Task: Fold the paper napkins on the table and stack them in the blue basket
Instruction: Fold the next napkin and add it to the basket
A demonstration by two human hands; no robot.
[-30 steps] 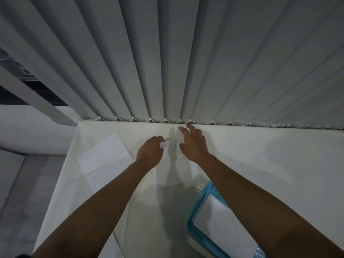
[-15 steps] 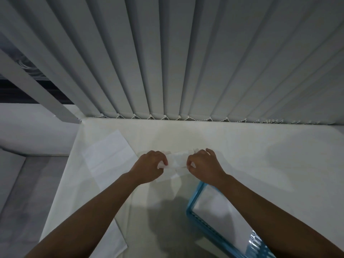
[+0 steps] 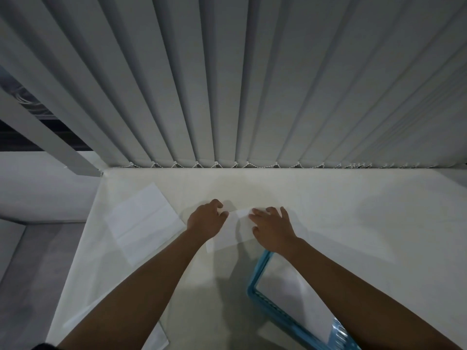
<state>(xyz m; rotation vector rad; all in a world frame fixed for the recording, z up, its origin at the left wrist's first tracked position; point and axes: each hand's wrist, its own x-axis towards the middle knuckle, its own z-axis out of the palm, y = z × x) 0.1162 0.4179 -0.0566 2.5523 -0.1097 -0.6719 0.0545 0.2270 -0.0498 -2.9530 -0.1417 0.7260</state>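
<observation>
A white paper napkin lies folded on the white table, between my two hands. My left hand pinches its upper left corner with curled fingers. My right hand lies flat on its right side, fingers spread and pressing down. The blue basket sits at the lower right, partly under my right forearm, with a folded white napkin inside it.
A spread-out stack of unfolded napkins lies to the left, near the table's left edge. Another napkin shows at the bottom under my left forearm. Vertical blinds hang along the table's far edge.
Both hands brought the napkin's far edge toward me and laid it down. My right hand went from pinching to pressing flat; the left keeps its pinch.
</observation>
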